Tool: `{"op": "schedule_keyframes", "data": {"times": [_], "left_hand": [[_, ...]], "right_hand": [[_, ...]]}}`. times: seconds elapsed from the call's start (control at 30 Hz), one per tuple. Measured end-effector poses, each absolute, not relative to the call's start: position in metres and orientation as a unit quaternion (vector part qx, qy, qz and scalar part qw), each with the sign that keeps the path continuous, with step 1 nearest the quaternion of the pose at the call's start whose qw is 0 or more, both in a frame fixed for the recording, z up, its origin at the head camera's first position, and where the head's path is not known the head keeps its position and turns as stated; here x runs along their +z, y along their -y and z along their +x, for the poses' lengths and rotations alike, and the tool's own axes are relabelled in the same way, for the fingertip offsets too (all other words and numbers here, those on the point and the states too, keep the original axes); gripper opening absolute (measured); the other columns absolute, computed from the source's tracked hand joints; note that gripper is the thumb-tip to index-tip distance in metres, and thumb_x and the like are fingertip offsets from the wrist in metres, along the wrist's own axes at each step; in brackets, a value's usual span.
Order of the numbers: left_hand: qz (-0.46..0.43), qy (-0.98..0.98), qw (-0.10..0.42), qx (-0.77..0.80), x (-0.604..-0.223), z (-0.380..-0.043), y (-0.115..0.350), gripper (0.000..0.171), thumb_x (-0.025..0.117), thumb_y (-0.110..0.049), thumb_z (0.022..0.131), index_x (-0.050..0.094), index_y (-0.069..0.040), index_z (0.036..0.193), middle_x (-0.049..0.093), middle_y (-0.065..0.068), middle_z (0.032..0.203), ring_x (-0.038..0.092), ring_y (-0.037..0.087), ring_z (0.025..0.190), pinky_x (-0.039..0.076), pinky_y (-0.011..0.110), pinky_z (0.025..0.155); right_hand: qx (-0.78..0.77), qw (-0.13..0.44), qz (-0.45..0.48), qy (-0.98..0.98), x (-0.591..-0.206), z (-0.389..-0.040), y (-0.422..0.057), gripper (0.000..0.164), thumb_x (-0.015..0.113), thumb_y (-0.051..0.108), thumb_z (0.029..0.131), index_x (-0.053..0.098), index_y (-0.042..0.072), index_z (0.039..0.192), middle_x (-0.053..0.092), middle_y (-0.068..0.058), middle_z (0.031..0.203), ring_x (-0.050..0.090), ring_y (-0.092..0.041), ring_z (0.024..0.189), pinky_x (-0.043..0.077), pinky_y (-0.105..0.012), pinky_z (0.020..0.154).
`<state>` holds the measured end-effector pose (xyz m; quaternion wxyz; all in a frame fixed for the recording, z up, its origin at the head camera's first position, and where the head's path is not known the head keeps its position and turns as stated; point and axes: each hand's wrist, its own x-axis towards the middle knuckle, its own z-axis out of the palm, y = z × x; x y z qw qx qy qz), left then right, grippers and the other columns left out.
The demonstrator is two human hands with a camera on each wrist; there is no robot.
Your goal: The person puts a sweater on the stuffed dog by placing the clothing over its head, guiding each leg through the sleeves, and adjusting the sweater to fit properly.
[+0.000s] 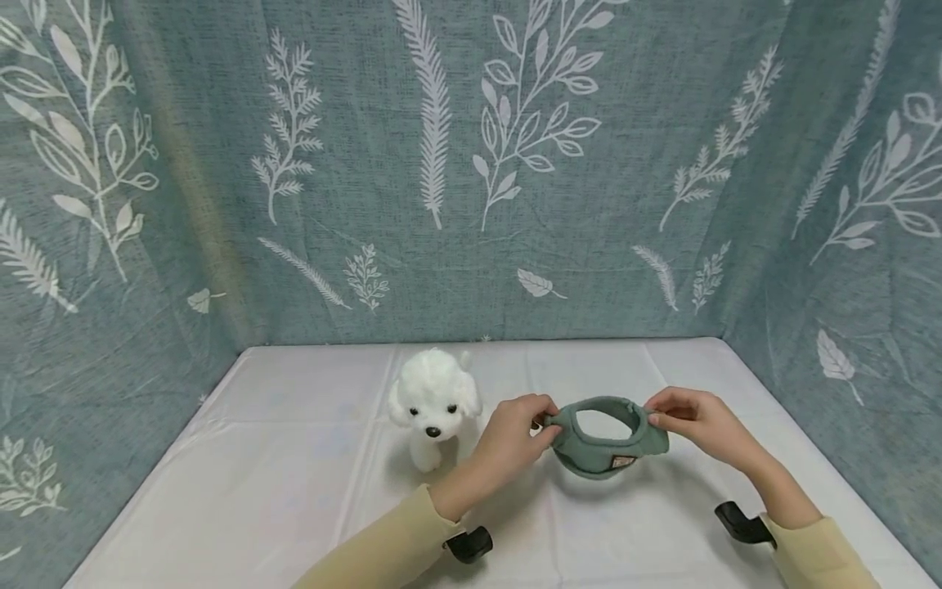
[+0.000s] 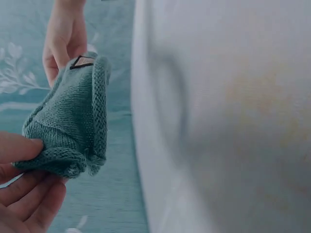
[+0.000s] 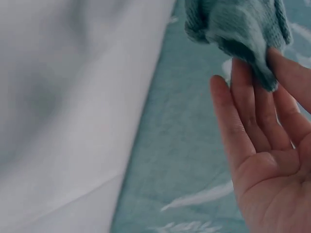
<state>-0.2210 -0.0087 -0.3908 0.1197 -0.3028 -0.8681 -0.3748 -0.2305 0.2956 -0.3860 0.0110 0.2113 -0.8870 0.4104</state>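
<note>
A small green knitted garment (image 1: 599,454) with rolled edges and a little label patch is stretched between both hands above the white table. My left hand (image 1: 513,433) pinches its left end between thumb and fingers; the left wrist view shows the thumb pressing on the knit (image 2: 63,116). At the other end, my right hand (image 1: 699,424) pinches a corner of the garment (image 3: 243,29), the remaining fingers fairly straight beneath. Through its wide ring-shaped opening the white cloth shows. Left of the left hand stands a white fluffy toy dog (image 1: 434,405), facing forward.
A white cloth (image 1: 280,458) with light creases covers the table. Green leaf-patterned fabric (image 1: 471,286) hangs along the back and both sides. Black wrist mounts (image 1: 468,545) sit at both sleeve cuffs.
</note>
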Motion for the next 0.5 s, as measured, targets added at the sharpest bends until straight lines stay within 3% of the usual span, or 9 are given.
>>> {"op": "schedule_keyframes", "data": {"times": [0.5], "left_hand": [[-0.286,0.821,0.275,-0.412,-0.332,-0.2,0.076,0.011,0.072,-0.007,0.083,0.07,-0.012,0.092,0.069,-0.001,0.089,0.065,0.009,0.078,0.054,0.027,0.07]], "right_hand": [[0.418,0.094,0.215,0.878,-0.326,-0.228,-0.217,0.019,0.065,0.029,0.091,0.068,0.017,0.105,0.067,-0.001,0.103,0.063,-0.003,0.088,0.054,-0.026,0.076]]}}
